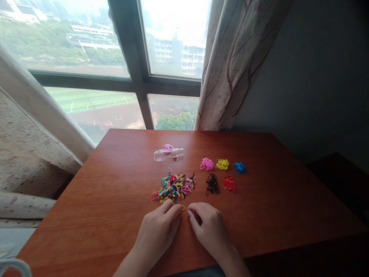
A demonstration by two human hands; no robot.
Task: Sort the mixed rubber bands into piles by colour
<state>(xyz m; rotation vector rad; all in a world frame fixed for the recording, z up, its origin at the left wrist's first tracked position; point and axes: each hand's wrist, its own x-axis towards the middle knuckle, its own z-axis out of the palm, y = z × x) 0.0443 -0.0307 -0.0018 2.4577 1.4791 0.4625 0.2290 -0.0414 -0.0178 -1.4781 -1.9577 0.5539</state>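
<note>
My left hand [159,227] is closed low over the table, thumb and index finger together. A small yellow rubber band [183,207] pokes out at its fingertips. Just to the right, my right hand [208,227] is curled with thumb and index tip meeting; whatever is between them, if anything, is too small to make out. Right beyond my left hand lies a mixed heap of coloured rubber bands [174,186]. Sorted by colour to the right are a pink pile [206,164], a yellow pile [223,164], a blue pile [240,167], a black pile [212,184] and a red pile [230,184].
A clear plastic bottle [167,154] lies on its side behind the heap, with a pink piece [168,147] at it. One pale loose band [170,169] rests between them. The brown wooden table [276,207] reaches back to a window and curtains [225,69].
</note>
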